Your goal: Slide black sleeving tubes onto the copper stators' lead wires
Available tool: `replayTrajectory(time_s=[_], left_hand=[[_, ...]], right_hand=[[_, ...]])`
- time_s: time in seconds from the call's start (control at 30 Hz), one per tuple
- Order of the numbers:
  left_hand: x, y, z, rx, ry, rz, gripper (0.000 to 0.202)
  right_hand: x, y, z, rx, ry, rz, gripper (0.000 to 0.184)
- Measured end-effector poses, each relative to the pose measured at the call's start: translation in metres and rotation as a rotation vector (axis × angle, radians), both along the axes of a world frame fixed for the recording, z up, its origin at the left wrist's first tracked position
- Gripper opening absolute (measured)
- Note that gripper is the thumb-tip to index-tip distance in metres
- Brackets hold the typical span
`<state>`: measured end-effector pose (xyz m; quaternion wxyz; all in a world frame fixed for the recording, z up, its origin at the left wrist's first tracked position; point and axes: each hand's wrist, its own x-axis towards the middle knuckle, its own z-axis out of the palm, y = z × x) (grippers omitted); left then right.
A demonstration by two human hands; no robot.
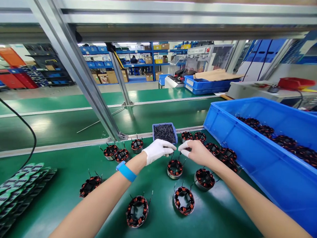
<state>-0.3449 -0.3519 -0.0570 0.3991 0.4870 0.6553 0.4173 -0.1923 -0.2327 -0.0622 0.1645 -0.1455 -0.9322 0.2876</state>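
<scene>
My left hand [159, 150], in a white glove with a blue wristband [127, 171], has its thumb and fingers closed together near the upright wire leads of a copper-wound stator [175, 169]. Facing it across a small gap is my right hand [195, 150], with white covers on its fingertips, which are also drawn together. Whatever either hand pinches is too small to make out. Just beyond them stands a small blue-violet tray [153, 133] filled with short black tube pieces [164, 132]. Another stator [204, 179] sits below my right wrist.
More stators lie around the green bench, including one at the front [137, 211]. A big blue bin [230, 145] holding stators flanks the right side. Stacked green-and-black parts [18, 194] lie at left. A metal post [82, 67] rises from the bench's back edge.
</scene>
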Motion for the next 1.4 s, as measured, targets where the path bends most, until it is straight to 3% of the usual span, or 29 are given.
replayTrajectory(time_s=[0.43,0.67,0.77,1.0,1.4], left_hand=[[-0.001,0.003,-0.002,-0.004,0.049,-0.013,0.029],[-0.003,0.006,-0.013,0.062,0.209,0.0,0.026],[-0.002,0.005,-0.013,0.1,0.303,-0.024,0.024],[0.003,0.002,-0.006,0.177,0.538,-0.032,0.021],[0.009,0.0,-0.002,0.194,0.906,-0.149,0.022]], right_hand=[[-0.002,0.0,0.0,0.069,-0.03,0.032,0.022],[0.0,-0.014,0.003,0.408,-0.193,0.082,0.024],[0.002,-0.019,0.004,0.484,-0.26,0.105,0.026],[0.019,-0.012,0.008,0.356,-0.149,-0.054,0.03],[0.03,-0.006,0.002,0.241,-0.091,-0.094,0.031]])
